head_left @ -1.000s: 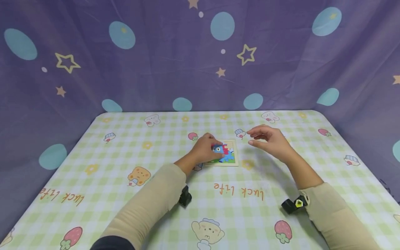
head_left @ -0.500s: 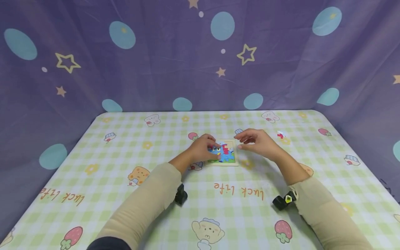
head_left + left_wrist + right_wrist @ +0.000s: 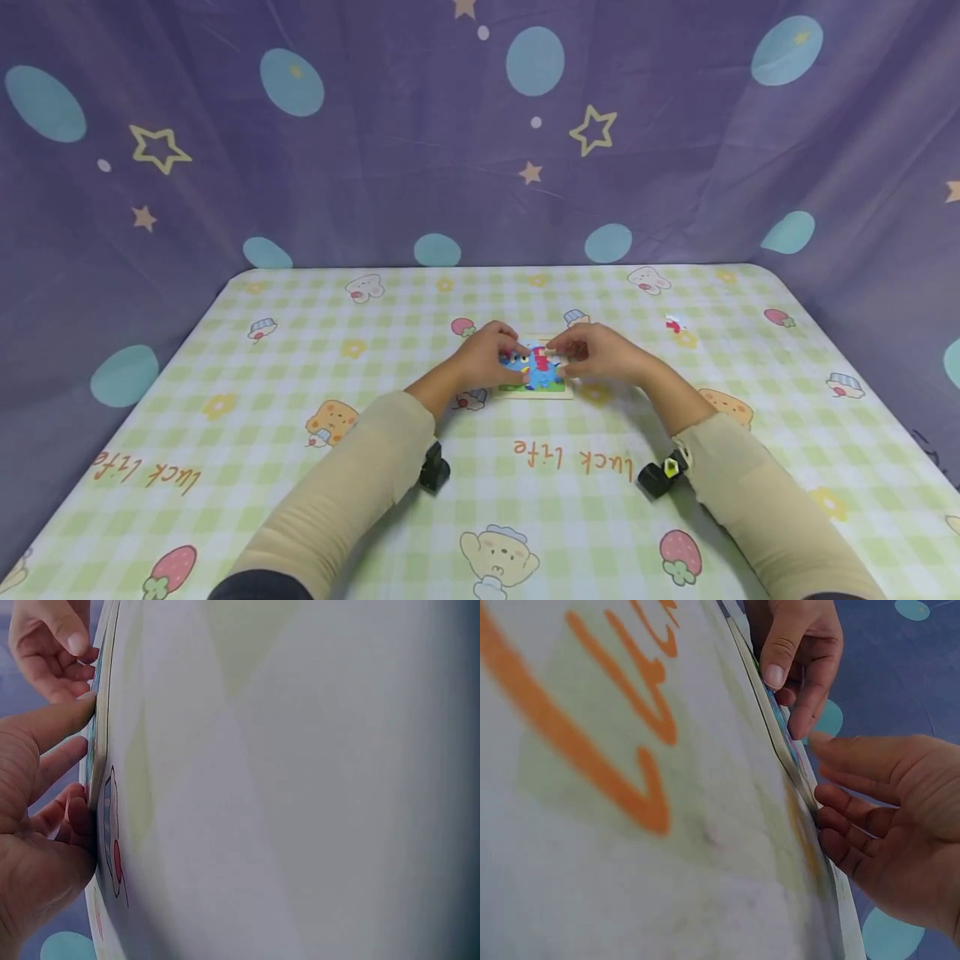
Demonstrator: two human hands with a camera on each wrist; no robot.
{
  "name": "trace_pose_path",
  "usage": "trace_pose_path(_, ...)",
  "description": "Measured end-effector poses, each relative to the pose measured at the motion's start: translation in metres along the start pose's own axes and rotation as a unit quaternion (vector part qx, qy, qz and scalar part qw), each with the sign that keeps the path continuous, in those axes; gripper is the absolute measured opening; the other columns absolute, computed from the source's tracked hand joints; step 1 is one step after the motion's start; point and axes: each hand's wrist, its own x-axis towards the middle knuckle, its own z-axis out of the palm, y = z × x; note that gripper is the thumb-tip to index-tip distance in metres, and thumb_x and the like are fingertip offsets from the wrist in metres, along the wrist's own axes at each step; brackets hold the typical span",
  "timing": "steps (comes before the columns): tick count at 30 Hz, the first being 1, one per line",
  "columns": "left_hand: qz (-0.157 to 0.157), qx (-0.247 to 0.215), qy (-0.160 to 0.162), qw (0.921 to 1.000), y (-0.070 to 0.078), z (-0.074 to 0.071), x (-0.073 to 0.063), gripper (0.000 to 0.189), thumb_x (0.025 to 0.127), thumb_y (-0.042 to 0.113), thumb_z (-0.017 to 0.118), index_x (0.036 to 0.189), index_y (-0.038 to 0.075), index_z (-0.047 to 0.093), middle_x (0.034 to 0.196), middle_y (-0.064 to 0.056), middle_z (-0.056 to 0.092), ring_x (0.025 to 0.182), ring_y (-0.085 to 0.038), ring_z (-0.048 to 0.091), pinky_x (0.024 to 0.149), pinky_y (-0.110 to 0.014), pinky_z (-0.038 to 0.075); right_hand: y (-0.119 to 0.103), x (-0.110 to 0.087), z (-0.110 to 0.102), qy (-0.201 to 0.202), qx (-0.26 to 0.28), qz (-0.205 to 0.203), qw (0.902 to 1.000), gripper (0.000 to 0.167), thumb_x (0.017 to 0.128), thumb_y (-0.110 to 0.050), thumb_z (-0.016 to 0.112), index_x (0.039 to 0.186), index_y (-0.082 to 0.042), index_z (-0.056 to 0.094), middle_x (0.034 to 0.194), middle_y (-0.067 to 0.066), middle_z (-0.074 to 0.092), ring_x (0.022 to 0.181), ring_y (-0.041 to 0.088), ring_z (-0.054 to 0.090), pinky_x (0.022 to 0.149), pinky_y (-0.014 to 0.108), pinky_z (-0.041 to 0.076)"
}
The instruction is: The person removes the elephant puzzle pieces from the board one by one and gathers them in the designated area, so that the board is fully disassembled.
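Note:
A small framed jigsaw puzzle (image 3: 542, 385) with a blue cartoon figure lies flat on the table, its pale wooden edge seen side-on in both wrist views. My left hand (image 3: 486, 357) rests on its left part, thumb (image 3: 75, 711) and index finger extended onto the picture, the other fingers bent at the edge. At the right side is my right hand (image 3: 606, 353), thumb and index reaching over the picture. In the right wrist view its lower fingers (image 3: 847, 825) sit right at the frame's edge. Nothing shows held in either hand. The hands cover parts of the picture.
A loose red-and-white puzzle piece (image 3: 676, 323) lies on the checked tablecloth (image 3: 420, 467), behind and right of the right hand. A purple curtain (image 3: 375, 167) hangs close behind the table's far edge. Black wrist cameras sit under both sleeves.
My right hand has moved left and down from beside the puzzle onto its right side, uncovering the loose piece. My left hand has shifted slightly left, showing more of the picture.

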Motion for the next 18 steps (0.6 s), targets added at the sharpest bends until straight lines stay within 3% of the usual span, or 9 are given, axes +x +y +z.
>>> trace_pose_path(5, 0.009, 0.005, 0.004, 0.9999, 0.0013, 0.0011, 0.0, 0.039, 0.079, 0.026, 0.083, 0.115, 0.012, 0.073, 0.131, -0.005, 0.049, 0.109, -0.018, 0.053, 0.096, -0.034, 0.045, 0.0008, 0.0032, 0.0017, -0.014, -0.026, -0.01, 0.9995, 0.034, 0.08, -0.006, 0.079, 0.113, -0.001, 0.071, 0.092, 0.007, 0.059, 0.08, 0.02, 0.051, 0.071, 0.032, 0.046)
trace_pose_path(12, 0.013, 0.006, 0.01, 0.9998, 0.0026, 0.002, -0.0001, 0.039, 0.079, 0.024, 0.083, 0.114, 0.011, 0.073, 0.129, -0.006, 0.05, 0.107, -0.019, 0.054, 0.094, -0.033, 0.046, -0.0003, 0.0042, 0.0026, -0.017, -0.031, 0.002, 0.9994, 0.023, 0.081, -0.007, 0.079, 0.102, -0.004, 0.072, 0.094, 0.007, 0.058, 0.081, 0.02, 0.05, 0.072, 0.033, 0.045)
trace_pose_path(18, 0.007, 0.003, 0.006, 1.0, 0.002, 0.0013, -0.0008, 0.04, 0.08, 0.025, 0.083, 0.116, 0.011, 0.072, 0.132, -0.006, 0.048, 0.107, -0.019, 0.054, 0.094, -0.034, 0.046, -0.0031, 0.0044, 0.0022, -0.008, -0.061, -0.013, 0.998, 0.028, 0.078, -0.01, 0.081, 0.101, -0.001, 0.068, 0.089, 0.007, 0.058, 0.08, 0.02, 0.051, 0.073, 0.034, 0.045)
